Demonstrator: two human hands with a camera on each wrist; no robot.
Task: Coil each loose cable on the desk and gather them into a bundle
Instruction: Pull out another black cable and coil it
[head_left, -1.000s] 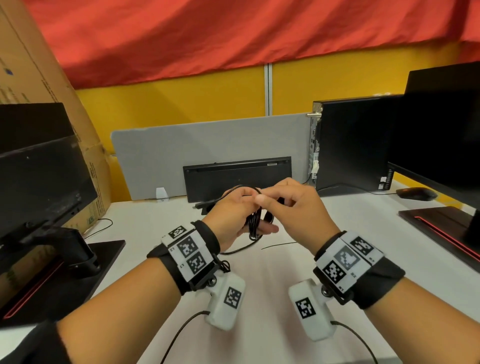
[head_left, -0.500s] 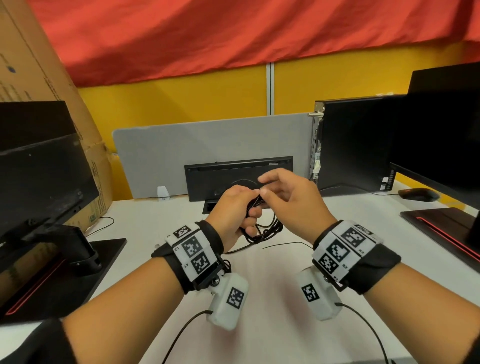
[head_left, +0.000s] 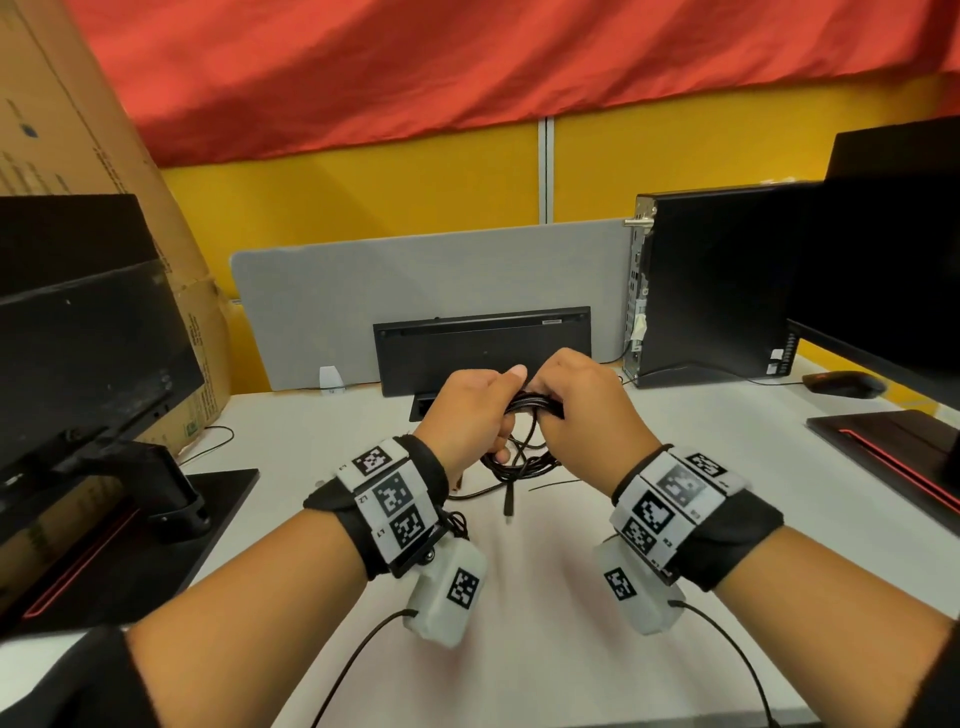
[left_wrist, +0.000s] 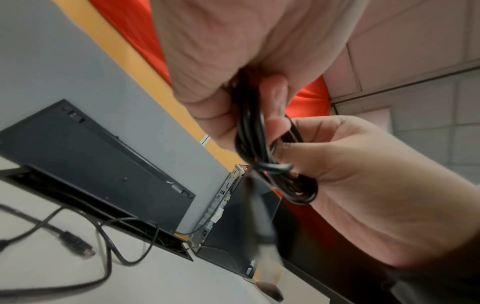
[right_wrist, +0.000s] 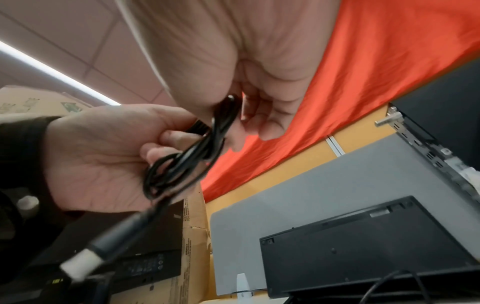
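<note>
In the head view a black cable (head_left: 522, 457) is gathered into several loops above the white desk (head_left: 545, 597). My left hand (head_left: 496, 410) grips the top of the coil, fingers curled round the strands. My right hand (head_left: 553, 413) closes on the same bunch beside it, the two hands touching. The cable's plug end (head_left: 509, 506) dangles below the loops. The left wrist view shows the coil (left_wrist: 249, 133) running through my left fingers into the right hand (left_wrist: 363, 174). In the right wrist view the loops (right_wrist: 179, 164) sit in my left hand (right_wrist: 103, 160), with the plug (right_wrist: 85, 261) blurred.
A second loose black cable with a connector (left_wrist: 78, 244) lies on the desk under my left hand. A black keyboard (head_left: 483, 343) leans on the grey divider. A PC tower (head_left: 711, 280), mouse (head_left: 841, 383) and monitor stand right; another monitor (head_left: 78, 338) and cardboard box stand left.
My right hand came down from pinching a strand above the left hand and now grips the coil beside it. The loops are tighter and the plug end now hangs free below.
</note>
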